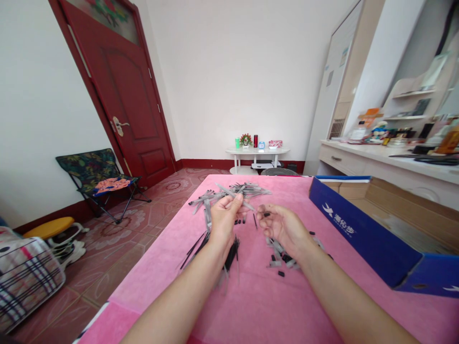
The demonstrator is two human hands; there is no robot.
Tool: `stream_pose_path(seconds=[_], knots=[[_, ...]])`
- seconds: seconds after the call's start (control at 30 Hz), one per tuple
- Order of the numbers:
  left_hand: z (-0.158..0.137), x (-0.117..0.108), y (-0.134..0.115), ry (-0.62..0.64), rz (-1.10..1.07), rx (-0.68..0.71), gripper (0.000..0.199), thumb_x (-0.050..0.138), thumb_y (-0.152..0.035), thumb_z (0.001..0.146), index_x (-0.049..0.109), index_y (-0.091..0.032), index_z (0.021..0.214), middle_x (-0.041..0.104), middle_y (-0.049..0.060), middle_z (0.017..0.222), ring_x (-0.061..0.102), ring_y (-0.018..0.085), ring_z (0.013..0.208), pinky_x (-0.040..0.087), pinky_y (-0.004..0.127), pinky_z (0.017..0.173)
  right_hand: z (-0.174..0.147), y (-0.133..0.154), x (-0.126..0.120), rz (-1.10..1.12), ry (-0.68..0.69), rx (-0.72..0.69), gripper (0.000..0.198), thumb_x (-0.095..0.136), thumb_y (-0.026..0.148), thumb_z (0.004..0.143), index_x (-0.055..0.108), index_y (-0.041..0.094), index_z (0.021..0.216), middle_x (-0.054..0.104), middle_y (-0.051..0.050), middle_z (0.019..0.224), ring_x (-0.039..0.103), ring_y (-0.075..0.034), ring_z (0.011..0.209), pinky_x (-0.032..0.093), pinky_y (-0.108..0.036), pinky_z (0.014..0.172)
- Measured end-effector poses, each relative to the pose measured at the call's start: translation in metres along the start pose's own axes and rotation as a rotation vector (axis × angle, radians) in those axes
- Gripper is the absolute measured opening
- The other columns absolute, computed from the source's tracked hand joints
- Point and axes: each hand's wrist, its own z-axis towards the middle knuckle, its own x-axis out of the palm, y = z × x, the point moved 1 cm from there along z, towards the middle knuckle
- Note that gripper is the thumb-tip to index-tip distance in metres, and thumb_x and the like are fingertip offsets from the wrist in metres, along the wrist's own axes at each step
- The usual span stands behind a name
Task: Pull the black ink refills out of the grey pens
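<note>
"Report the hold."

"Pinches a slim grey tube in left hand; holds a small black cap in right hand, near the tube's tip, not joined."

"Report progress."

"Looks partway: shows grey tubes heaped beyond, dark-ended in places, perhaps done; leaves black rods and loose caps nearer on pink cloth. Cannot count completed pieces."

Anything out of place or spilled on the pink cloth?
No spill or damage is evident. One thin black rod lies alone between the left hand and right hand; it looks stray, as other black rods lie bunched nearer the camera.
</note>
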Motion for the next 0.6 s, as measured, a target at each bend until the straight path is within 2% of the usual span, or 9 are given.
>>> stream_pose_path(seconds=[0.1, 0.2, 0.3, 0.47, 0.6], knots=[[-0.003, 0.003, -0.004, 0.018, 0.121, 0.101, 0.03, 0.067, -0.039, 0.063, 0.061, -0.011, 0.069, 0.064, 0.004, 0.065, 0.055, 0.009, 0.05, 0.042, 0.018, 0.049, 0.001, -0.006, 0.0, -0.124, 0.046, -0.014, 0.022, 0.059, 0.035, 0.069, 0.051, 0.014, 0.069, 0.041, 0.005, 0.054, 0.028, -0.002, 0.04, 0.017, -0.015, 0.034], [-0.001, 0.002, -0.005, -0.001, 0.205, 0.151, 0.03, 0.068, -0.039, 0.062, 0.06, -0.011, 0.064, 0.061, 0.003, 0.057, 0.051, 0.008, 0.046, 0.039, 0.018, 0.046, -0.002, -0.009, 0.001, -0.315, 0.102, -0.025, 0.032, 0.063, 0.04, 0.067, 0.043, 0.016, 0.057, 0.026, 0.01, 0.044, 0.016, -0.002, 0.038, 0.01, -0.018, 0.036], [0.008, -0.008, -0.009, -0.059, 0.194, 0.129, 0.031, 0.068, -0.041, 0.061, 0.059, -0.011, 0.063, 0.058, 0.001, 0.053, 0.047, 0.006, 0.042, 0.037, 0.017, 0.043, -0.006, -0.009, 0.006, -0.474, 0.175, -0.016, 0.033, 0.062, 0.038, 0.067, 0.042, 0.016, 0.053, 0.027, 0.009, 0.043, 0.018, -0.002, 0.039, 0.012, -0.019, 0.039], [0.032, -0.042, -0.026, -0.292, 0.022, 0.075, 0.036, 0.071, -0.043, 0.056, 0.056, -0.012, 0.063, 0.052, -0.003, 0.049, 0.043, 0.004, 0.039, 0.034, 0.014, 0.039, -0.01, -0.026, 0.017, -0.647, 0.312, 0.091, 0.021, 0.055, 0.023, 0.066, 0.052, 0.013, 0.048, 0.041, 0.006, 0.04, 0.025, -0.003, 0.037, 0.016, -0.019, 0.039], [0.046, -0.066, -0.031, -0.412, -0.15, -0.011, 0.039, 0.075, -0.041, 0.051, 0.055, -0.013, 0.068, 0.053, -0.004, 0.054, 0.045, 0.003, 0.04, 0.035, 0.013, 0.038, -0.008, -0.059, 0.024, -0.691, 0.269, 0.181, 0.016, 0.053, 0.018, 0.061, 0.056, 0.013, 0.046, 0.043, 0.005, 0.036, 0.029, -0.004, 0.035, 0.018, -0.02, 0.038]])
